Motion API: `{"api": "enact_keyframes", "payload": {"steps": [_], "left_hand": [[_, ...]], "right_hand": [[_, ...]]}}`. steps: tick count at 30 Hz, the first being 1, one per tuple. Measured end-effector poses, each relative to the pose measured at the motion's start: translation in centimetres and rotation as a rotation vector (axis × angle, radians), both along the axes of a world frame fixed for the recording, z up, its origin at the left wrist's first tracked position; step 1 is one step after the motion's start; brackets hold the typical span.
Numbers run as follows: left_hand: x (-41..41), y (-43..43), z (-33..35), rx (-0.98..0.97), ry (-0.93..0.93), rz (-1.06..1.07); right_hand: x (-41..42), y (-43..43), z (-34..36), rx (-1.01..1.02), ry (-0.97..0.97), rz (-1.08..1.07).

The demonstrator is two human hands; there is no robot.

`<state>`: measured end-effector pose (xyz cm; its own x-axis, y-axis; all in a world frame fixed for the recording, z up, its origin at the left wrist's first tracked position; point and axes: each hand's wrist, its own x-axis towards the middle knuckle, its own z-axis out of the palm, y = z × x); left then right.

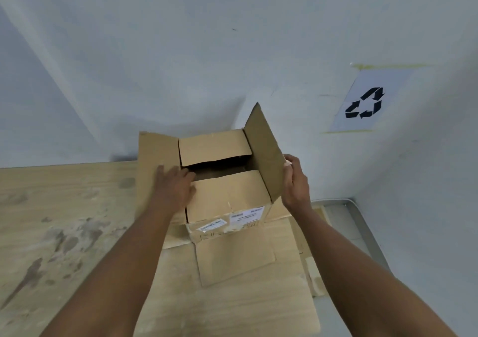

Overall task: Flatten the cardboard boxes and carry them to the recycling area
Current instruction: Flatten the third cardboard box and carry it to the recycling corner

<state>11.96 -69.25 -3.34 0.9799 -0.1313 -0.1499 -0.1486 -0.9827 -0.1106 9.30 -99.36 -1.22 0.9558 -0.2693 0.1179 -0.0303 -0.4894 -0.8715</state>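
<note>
Left hand lies flat, fingers straight, on the left flap of the box. Right hand grips the raised right flap's edge, fingers curled round it. The box stands open on flat cardboard, near the far wall; its inside is dark. A wood surface spreads left.

White walls; taped recycling sign at right; stained wooden surface below.
</note>
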Motion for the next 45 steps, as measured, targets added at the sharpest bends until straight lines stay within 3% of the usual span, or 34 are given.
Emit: {"api": "enact_keyframes", "payload": {"steps": [3,6,8,10,12,15,17,21,23,26,29,32,41,45], "left_hand": [[0.5,-3.0,-0.4,-0.038,0.163,0.024],[1.1,-3.6,1.2,-0.092,0.152,0.045],[1.4,-3.1,3.5,-0.304,0.15,0.105],[1.6,-2.4,5.9,-0.545,0.298,0.198],[1.4,-2.0,7.7,-0.544,0.537,0.135],[-0.1,-2.9,8.2,-0.352,0.857,-0.013],[-1.3,-4.0,6.9,-0.256,0.876,-0.05],[-3.4,-5.4,2.8,-0.301,0.859,-0.085],[-4.1,-5.5,1.6,-0.28,0.784,-0.121],[-4.9,-5.2,1.1,-0.252,0.722,-0.175],[-5.3,-3.7,0.5,-0.218,0.846,-0.153],[-5.9,-2.3,0.0,-0.217,0.953,-0.115],[-6.7,-0.3,-0.4,-0.21,1.028,-0.106],[-6.4,-0.3,-0.3,-0.217,1.062,-0.11]], "right_hand": [[0.6,-0.7,0.3,-0.115,-0.043,-0.096],[0.6,-2.4,-0.3,-0.373,-0.054,-0.093],[0.7,-3.6,-1.6,-0.714,0.068,-0.043],[0.5,-3.6,-2.4,-0.877,0.183,0.045],[0.4,-2.7,-2.9,-0.861,0.274,0.167],[1.0,-1.9,-3.8,-0.689,0.443,0.317],[1.3,-2.0,-4.1,-0.517,0.517,0.364],[1.1,-3.0,-3.9,-0.318,0.444,0.295],[1.6,-2.9,-3.6,-0.361,0.39,0.242],[2.3,-1.4,-2.8,-0.706,0.248,0.229],[2.4,1.2,-2.5,-0.96,-0.009,0.434],[2.5,4.4,-3.1,-1.087,-0.003,0.686],[4.1,5.5,-3.7,-1.282,-0.083,0.73],[3.9,4.7,-2.9,-1.019,-0.192,0.437]]}}
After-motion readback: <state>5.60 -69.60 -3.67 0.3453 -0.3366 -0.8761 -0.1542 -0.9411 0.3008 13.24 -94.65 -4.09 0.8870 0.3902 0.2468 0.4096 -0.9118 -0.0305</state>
